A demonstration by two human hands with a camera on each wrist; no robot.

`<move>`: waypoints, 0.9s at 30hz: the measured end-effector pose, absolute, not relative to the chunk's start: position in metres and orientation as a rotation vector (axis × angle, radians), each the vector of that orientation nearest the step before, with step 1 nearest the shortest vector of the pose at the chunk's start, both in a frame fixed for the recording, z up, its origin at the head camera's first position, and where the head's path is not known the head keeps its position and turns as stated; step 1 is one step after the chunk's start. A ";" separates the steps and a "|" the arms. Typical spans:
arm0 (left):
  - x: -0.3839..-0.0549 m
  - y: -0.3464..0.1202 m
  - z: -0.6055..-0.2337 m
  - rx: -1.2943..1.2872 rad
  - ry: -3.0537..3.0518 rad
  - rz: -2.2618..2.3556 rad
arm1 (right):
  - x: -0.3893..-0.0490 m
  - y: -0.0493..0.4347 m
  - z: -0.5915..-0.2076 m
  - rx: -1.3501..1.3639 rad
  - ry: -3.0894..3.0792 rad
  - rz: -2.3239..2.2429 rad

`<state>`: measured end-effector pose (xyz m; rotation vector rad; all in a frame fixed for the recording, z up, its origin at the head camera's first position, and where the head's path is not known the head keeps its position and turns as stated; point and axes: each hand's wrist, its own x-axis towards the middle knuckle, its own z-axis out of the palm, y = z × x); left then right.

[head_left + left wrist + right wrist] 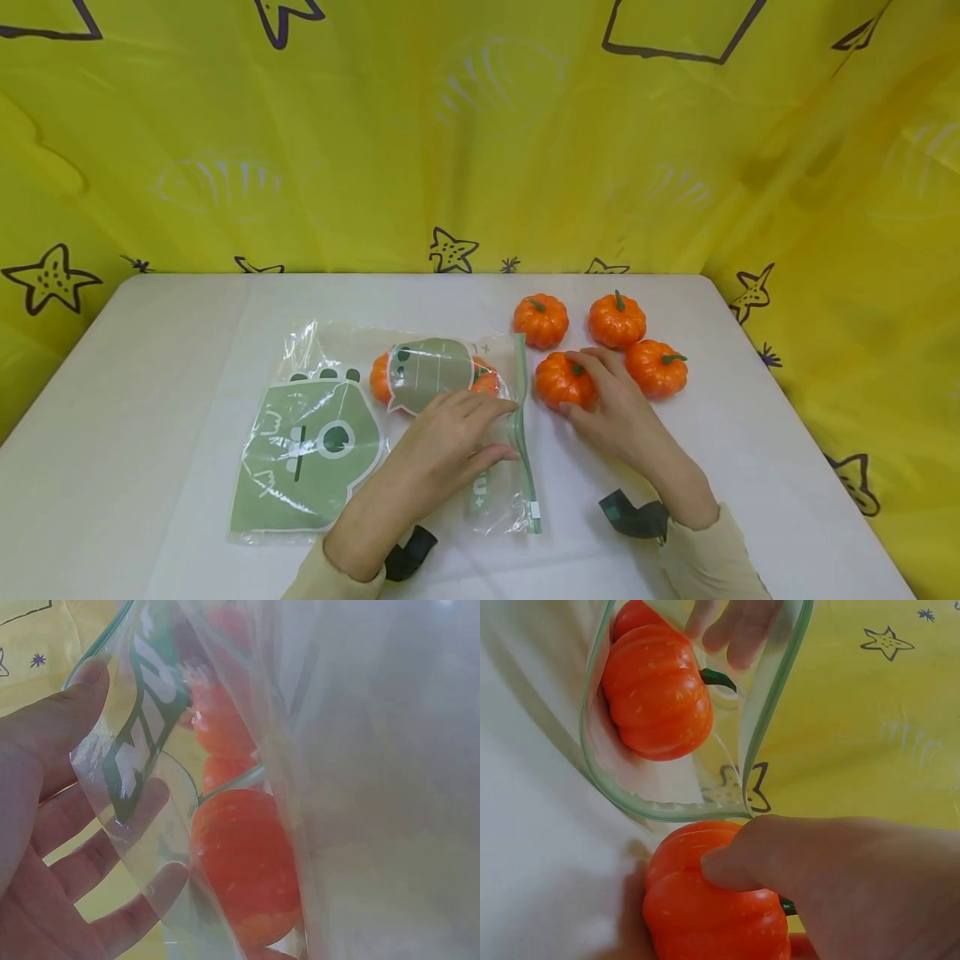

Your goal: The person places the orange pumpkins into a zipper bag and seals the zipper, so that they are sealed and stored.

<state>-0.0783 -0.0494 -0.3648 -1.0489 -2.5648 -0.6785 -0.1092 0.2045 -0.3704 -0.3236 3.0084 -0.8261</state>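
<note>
A clear zip bag (498, 500) with green printed figures lies on the table, its green-edged mouth facing right. Inside it are small orange toy pumpkins (660, 694), partly hidden behind the print. My left hand (457, 437) holds the bag's upper layer by the mouth, its fingers seen through the film in the left wrist view. The right wrist view shows the mouth (589, 742) gaping. Just outside it, my right hand (622, 408) grips another toy pumpkin (558, 379) with a green stem, thumb on the near side and fingers over the far side.
Three more toy pumpkins stand near the right hand: one at the back (540, 321), one farther right (617, 321) and one just beyond the hand (657, 369). A yellow curtain (375, 150) with drawn stars and fish hangs behind the white table (150, 400).
</note>
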 end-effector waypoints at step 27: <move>-0.078 -0.049 -0.366 -1.054 -2.533 -0.678 | -0.100 0.191 -0.365 -0.628 2.949 -0.941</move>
